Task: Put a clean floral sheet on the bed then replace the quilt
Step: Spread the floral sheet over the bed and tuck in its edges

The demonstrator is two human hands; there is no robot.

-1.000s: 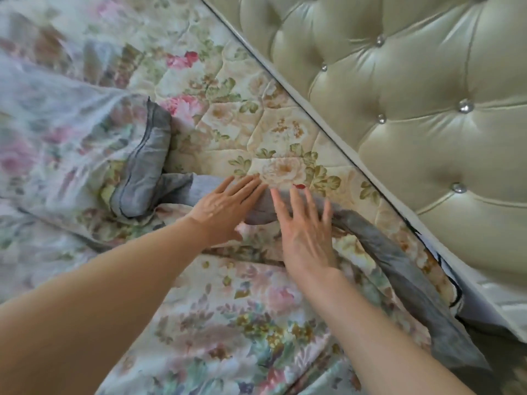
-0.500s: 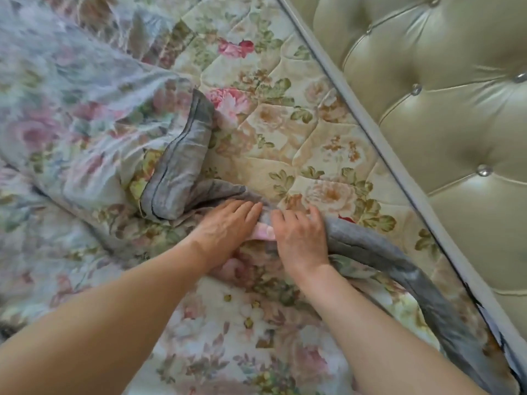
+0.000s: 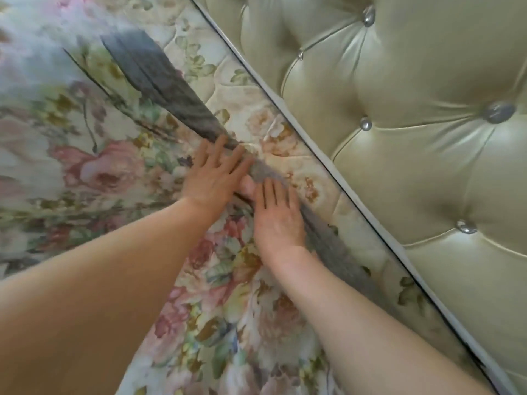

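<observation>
Cream tufted headboard (image 3: 413, 143), studded with silver buttons, fills the space beyond both hands, and a narrow strip of quilted floral mattress (image 3: 288, 138) lies bare between it and the hands. Under the hands and both forearms spreads the floral sheet (image 3: 228, 295), with pink roses and green leaves; it extends away past the left hand, where it is blurred. Its grey border (image 3: 159, 78) runs as a band from beyond the left hand, under the fingertips of both hands, and on past the outer side of the right hand alongside the headboard.

The left hand (image 3: 214, 175) lies palm down with straight, slightly spread fingers, its fingertips resting on the grey border. The right hand (image 3: 276, 215) lies flat just beside it, fingers straight and close together, pointing toward the border and touching it at the tips. The two hands meet where the left hand's edge overlaps the right hand's thumb side. Neither hand curls round the cloth; both press it flat against the mattress.
</observation>
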